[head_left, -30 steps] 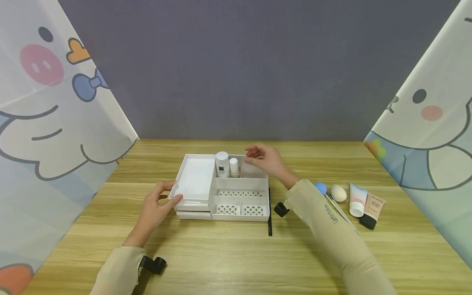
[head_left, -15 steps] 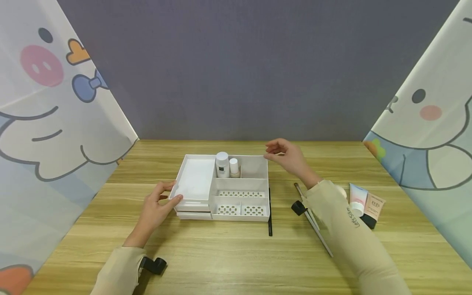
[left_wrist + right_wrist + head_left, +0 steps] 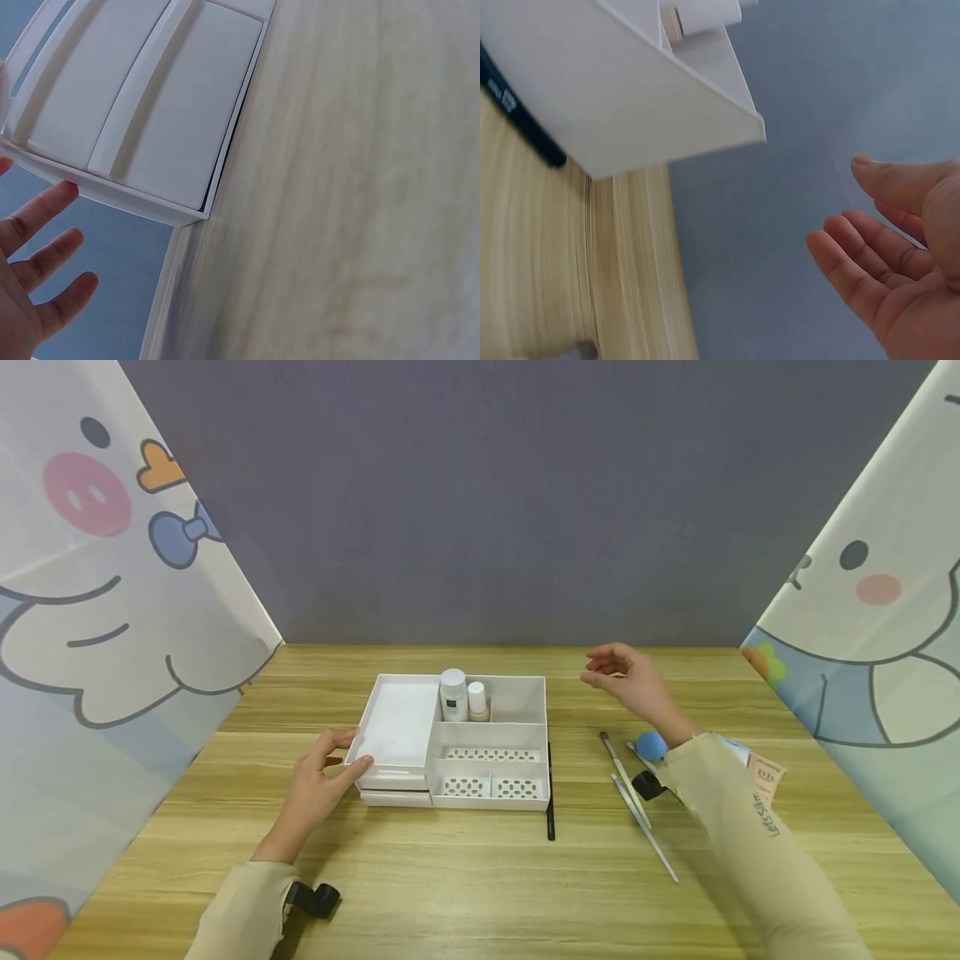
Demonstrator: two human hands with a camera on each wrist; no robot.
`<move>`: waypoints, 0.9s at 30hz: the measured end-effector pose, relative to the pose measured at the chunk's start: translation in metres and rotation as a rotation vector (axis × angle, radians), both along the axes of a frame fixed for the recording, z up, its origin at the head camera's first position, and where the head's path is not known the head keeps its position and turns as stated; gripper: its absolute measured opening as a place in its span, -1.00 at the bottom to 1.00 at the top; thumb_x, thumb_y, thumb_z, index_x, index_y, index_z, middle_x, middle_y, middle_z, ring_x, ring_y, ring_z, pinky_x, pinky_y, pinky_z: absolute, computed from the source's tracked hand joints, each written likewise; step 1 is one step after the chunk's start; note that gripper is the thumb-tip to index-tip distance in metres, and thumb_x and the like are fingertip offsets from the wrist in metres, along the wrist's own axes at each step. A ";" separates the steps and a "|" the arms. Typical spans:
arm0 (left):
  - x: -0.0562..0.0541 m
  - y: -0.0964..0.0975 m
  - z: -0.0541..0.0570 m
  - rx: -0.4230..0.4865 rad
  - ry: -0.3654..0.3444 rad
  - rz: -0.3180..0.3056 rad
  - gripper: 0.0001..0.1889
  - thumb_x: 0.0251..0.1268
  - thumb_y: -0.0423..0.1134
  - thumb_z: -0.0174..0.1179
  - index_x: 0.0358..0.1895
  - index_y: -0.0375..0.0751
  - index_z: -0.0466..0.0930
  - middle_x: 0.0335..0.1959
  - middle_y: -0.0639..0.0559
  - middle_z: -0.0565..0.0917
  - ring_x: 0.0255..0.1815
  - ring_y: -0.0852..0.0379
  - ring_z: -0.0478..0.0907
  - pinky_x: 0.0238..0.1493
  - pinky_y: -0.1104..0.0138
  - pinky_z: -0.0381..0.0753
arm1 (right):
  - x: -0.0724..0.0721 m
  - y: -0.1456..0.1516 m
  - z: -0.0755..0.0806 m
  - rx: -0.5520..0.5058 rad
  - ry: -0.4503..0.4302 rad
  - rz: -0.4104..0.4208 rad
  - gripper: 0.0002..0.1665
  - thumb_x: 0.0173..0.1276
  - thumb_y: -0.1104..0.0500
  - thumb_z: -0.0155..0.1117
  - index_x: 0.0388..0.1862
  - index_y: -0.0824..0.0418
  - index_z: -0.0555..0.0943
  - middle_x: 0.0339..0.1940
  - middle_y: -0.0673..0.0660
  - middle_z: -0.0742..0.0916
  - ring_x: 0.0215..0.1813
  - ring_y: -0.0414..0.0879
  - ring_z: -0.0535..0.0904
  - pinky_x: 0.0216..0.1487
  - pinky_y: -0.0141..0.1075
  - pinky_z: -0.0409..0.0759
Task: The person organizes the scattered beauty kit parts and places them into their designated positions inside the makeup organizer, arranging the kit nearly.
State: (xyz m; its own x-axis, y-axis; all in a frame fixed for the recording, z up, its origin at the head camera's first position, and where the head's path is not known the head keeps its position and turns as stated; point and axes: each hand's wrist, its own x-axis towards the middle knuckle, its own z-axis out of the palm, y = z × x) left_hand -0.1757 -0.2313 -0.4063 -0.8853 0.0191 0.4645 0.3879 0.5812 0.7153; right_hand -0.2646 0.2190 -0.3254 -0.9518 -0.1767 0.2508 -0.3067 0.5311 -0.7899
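Note:
A white desktop organizer [image 3: 489, 742] with drawers and open compartments stands on the table. My left hand [image 3: 318, 785] touches its front left corner, thumb on the top rim and fingers at the side. The left wrist view shows the other fingers [image 3: 64, 247] spread and fairly straight. A white-capped bottle [image 3: 453, 697] and a smaller white-capped bottle [image 3: 477, 702] stand upright in the back compartment. Off to the organizer's right, my right hand [image 3: 630, 681] hovers above the table, fingers loosely bent, holding nothing; the right wrist view shows the same hand [image 3: 900, 255] apart from the organizer.
A black pen-like stick [image 3: 551, 814] lies along the organizer's right side. Two slim brushes [image 3: 651, 835], a blue sponge [image 3: 651, 745] and a beige tube [image 3: 765, 777] lie farther right, some partly behind the right sleeve. A grey panel [image 3: 480, 527] stands behind the table.
The right hand has moved right, from above the organizer's back right compartment to beyond its edge, exposing the brushes and covering more of the tubes. The left hand stays put.

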 end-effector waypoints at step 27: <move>0.001 0.000 0.000 0.011 -0.014 0.000 -0.70 0.23 -0.37 0.36 0.01 -0.29 0.58 0.10 -0.16 0.67 -0.04 0.50 0.43 -0.04 0.36 0.47 | 0.024 0.104 -0.013 -0.008 0.038 -0.140 -0.53 0.41 0.32 0.29 0.16 0.60 0.43 -0.35 -0.22 0.63 -0.35 -0.40 0.59 -0.34 -0.50 0.62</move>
